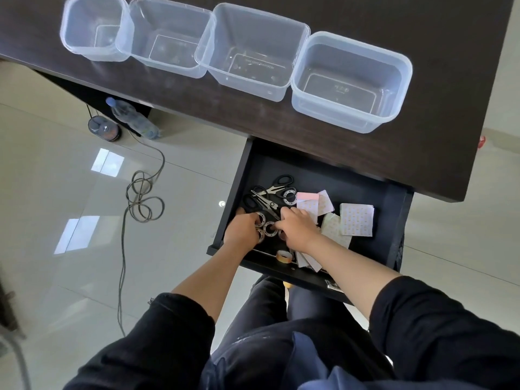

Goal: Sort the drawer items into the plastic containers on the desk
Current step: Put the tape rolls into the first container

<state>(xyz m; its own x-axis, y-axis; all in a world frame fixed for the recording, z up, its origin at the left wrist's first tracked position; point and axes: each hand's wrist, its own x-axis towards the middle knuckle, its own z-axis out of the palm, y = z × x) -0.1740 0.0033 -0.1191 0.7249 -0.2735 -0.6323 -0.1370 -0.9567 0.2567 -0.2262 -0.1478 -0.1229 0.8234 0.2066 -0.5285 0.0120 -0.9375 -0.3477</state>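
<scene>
An open dark drawer [323, 175] under the desk holds black-handled scissors [277, 187], several tape rolls and patterned paper pads [356, 220]. My left hand [242, 229] is curled round a tape roll [261, 219] at the drawer's left. My right hand [298, 228] reaches beside it, fingertips pinching another tape roll [269, 229]. A further roll [289, 194] lies by the scissors, and a tan roll [284, 256] sits at the drawer's front edge. Four clear plastic containers stand in a row on the desk, from the leftmost container [95, 26] to the rightmost container [351, 83]; nothing lies in them.
The dark desk [422, 29] reaches over the drawer. On the shiny tiled floor to the left lie a coiled cable [140, 198], a plastic bottle [132, 118] and a small round object [104, 128]. My legs are below the drawer.
</scene>
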